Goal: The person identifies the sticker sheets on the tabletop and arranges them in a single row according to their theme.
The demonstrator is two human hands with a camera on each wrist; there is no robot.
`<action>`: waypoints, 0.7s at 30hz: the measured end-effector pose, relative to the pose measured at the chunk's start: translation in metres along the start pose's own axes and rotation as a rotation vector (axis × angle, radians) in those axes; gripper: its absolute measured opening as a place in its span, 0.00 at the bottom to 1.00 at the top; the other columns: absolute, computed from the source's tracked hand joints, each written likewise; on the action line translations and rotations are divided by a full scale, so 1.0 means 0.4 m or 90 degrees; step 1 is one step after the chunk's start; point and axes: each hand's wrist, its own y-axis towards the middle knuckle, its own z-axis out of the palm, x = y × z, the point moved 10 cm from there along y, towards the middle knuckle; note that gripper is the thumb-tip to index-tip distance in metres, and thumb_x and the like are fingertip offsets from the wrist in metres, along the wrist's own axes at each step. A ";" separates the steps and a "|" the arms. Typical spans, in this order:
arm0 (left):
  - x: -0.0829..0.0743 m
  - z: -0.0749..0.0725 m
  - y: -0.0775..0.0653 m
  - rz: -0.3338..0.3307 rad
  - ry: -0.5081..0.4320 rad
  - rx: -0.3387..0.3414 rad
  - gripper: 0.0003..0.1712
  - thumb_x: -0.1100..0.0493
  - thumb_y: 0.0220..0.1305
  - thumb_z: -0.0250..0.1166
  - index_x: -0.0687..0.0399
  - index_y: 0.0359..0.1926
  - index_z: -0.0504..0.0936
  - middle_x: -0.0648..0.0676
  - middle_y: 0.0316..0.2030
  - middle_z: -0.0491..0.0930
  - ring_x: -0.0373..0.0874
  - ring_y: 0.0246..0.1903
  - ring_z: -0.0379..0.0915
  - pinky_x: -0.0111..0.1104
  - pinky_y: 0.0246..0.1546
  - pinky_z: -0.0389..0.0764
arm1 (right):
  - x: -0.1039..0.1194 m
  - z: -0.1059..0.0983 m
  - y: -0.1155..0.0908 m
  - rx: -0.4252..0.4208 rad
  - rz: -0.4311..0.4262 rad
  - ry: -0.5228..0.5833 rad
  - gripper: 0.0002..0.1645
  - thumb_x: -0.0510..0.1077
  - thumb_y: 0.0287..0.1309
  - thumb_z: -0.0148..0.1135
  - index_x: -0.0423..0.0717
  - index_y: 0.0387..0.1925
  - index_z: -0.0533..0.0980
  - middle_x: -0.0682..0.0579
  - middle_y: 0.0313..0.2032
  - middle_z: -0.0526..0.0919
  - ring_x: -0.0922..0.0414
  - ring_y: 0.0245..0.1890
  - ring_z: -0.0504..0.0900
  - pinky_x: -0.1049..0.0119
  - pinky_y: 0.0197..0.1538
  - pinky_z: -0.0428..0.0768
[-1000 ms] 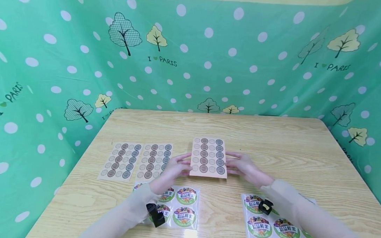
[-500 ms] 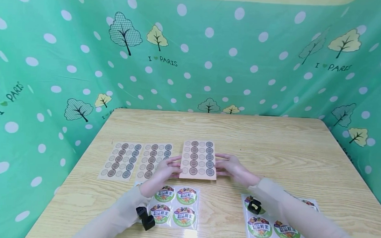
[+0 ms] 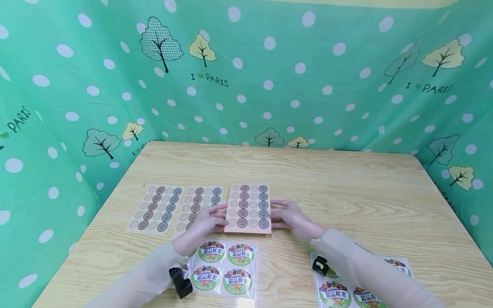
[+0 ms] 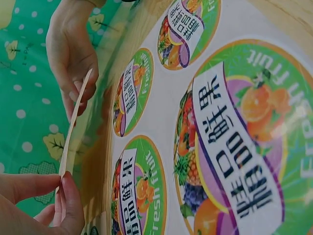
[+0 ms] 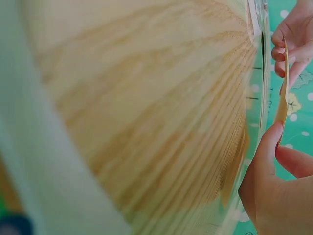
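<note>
1. While the patterned cloth [image 3: 248,99] closes off the far side, you have the wood-grain counter [image 3: 343,184] to work on, its widest room lying behind the sheets and off to your right.
2. Nearest you are the left fruit-sticker sheet [image 3: 224,269] and the right fruit-sticker sheet [image 3: 334,294], each partly hidden by your sleeves [image 3: 364,271], with a bare strip between them.
3. On your left, the outer sheet [image 3: 155,209] and the inner sheet [image 3: 197,207] of round labels lie flat, side by side, a narrow gap apart.
4. Just right of the inner sheet is the held sheet [image 3: 249,208], slightly bowed and apparently raised. The step in hand looks like setting it in that row; the next move likely calls for lowering it level, left edge clear of its neighbour, near edge short of the left fruit-sticker sheet (the margin there is slim).
5. Your left hand [image 3: 205,223], reaching over the inner sheet, and your right hand [image 3: 293,217] hold opposite edges.
6. Your left fingers [image 4: 34,186] and right fingers [image 5: 296,160] pinch those edges against the thumbs; release both sides evenly.
</note>
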 end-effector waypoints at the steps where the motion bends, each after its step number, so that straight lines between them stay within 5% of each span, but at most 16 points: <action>1: 0.002 -0.003 0.001 -0.003 0.007 -0.001 0.32 0.75 0.46 0.59 0.60 0.56 0.68 0.58 0.36 0.77 0.43 0.28 0.76 0.34 0.33 0.80 | 0.000 0.003 0.002 0.001 -0.001 0.000 0.32 0.27 0.49 0.54 0.36 0.59 0.61 0.36 0.40 0.78 0.50 0.35 0.80 0.59 0.40 0.80; 21: 0.008 -0.030 0.007 -0.010 0.076 -0.018 0.29 0.75 0.47 0.59 0.65 0.55 0.68 0.58 0.32 0.77 0.42 0.24 0.76 0.33 0.29 0.80 | -0.003 0.039 0.028 0.005 -0.009 -0.044 0.33 0.25 0.48 0.52 0.33 0.59 0.60 0.35 0.39 0.79 0.48 0.33 0.81 0.61 0.36 0.81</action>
